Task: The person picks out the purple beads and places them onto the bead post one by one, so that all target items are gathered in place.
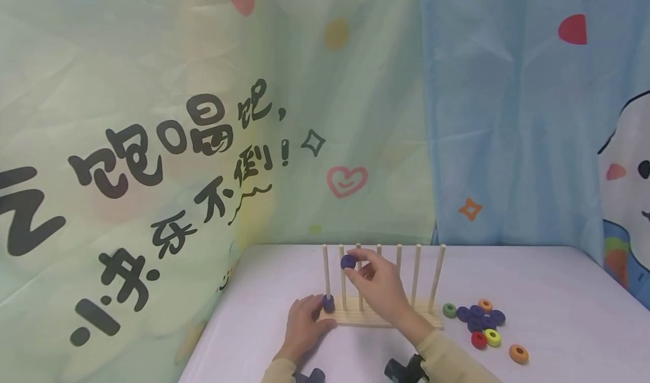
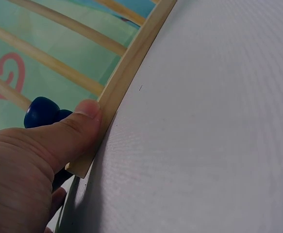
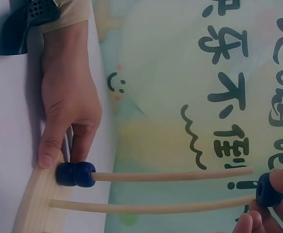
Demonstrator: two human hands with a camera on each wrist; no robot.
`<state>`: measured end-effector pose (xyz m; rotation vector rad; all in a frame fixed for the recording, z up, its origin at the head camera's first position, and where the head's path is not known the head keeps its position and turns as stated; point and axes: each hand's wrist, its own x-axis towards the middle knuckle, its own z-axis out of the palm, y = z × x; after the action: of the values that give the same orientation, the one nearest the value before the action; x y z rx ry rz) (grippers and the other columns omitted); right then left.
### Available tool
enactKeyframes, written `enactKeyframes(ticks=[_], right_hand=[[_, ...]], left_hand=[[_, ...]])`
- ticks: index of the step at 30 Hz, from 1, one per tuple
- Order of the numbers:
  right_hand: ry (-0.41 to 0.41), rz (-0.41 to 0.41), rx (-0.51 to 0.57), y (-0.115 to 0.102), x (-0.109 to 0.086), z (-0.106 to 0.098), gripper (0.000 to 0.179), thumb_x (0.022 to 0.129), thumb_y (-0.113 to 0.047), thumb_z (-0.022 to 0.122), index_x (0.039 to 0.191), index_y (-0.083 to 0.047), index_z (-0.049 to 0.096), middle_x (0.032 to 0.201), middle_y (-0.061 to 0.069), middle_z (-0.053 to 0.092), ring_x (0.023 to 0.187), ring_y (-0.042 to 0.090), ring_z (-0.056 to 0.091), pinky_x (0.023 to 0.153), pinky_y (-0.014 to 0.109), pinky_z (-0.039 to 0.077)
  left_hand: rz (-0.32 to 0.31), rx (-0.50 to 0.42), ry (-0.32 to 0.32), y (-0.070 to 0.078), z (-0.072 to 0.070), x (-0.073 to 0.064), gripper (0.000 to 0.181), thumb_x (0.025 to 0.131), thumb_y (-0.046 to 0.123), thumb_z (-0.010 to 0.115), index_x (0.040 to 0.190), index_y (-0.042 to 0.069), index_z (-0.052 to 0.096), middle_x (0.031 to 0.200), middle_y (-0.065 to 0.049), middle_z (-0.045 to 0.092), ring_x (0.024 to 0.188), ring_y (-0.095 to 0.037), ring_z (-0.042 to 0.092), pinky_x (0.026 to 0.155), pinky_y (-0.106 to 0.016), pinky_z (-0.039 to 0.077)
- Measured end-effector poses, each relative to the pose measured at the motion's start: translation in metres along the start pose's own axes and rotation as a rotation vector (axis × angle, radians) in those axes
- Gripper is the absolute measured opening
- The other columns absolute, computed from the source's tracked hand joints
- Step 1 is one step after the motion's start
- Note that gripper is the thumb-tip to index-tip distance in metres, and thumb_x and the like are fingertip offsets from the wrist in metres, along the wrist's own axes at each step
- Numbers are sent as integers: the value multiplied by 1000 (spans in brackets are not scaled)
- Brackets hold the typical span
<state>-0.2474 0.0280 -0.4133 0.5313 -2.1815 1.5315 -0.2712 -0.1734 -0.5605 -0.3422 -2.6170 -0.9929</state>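
Observation:
A wooden peg rack (image 1: 350, 317) stands on the table with a row of upright pegs. My left hand (image 1: 303, 325) grips its left end, the thumb (image 2: 88, 109) on the front edge of the base and the other fingers around the end. Two dark blue beads (image 3: 75, 174) sit stacked at the foot of the leftmost peg, beside that hand. Between thumb and fingertips, my right hand (image 1: 381, 284) pinches another dark blue bead (image 1: 348, 262). In the right wrist view this bead is right at the tip of the second peg (image 3: 151, 208).
Right of the rack lie loose beads: several dark blue ones (image 1: 475, 311), a green bead (image 1: 449, 310), a red bead (image 1: 479, 339), a yellow bead (image 1: 492, 337) and two orange beads (image 1: 519, 353). A printed curtain (image 1: 345, 118) hangs behind the white table (image 1: 558, 315).

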Motion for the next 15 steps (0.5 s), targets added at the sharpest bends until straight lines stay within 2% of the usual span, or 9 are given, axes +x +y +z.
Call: enactKeyframes(ticks=[9,13,15], right_hand=[[-2,-32,-39,-10,14,0,30,81,-9,78,111,-13,71,85,-2,69,64,8,61,51,22,50],[-14,-62,-72,-18,21,-2,31,82,-11,78,112,-12,71,83,-1,71,64,9,61,55,23,51],[-30,-69,-84,-22,24,-2,32,83,-11,77,114,-12,70,88,0,71,66,9,62,57,23,52]], left_hand=[[24,-10,10,0,-1,1,54,74,35,81,122,13,67,121,-5,69,120,-32,56,111,-65,26],[33,-8,7,0,-1,0,54,74,35,81,122,13,67,121,-4,69,120,-32,56,110,-65,27],[34,-6,7,-1,-1,0,54,74,35,81,122,13,67,121,-4,69,120,-32,56,110,-65,27]])
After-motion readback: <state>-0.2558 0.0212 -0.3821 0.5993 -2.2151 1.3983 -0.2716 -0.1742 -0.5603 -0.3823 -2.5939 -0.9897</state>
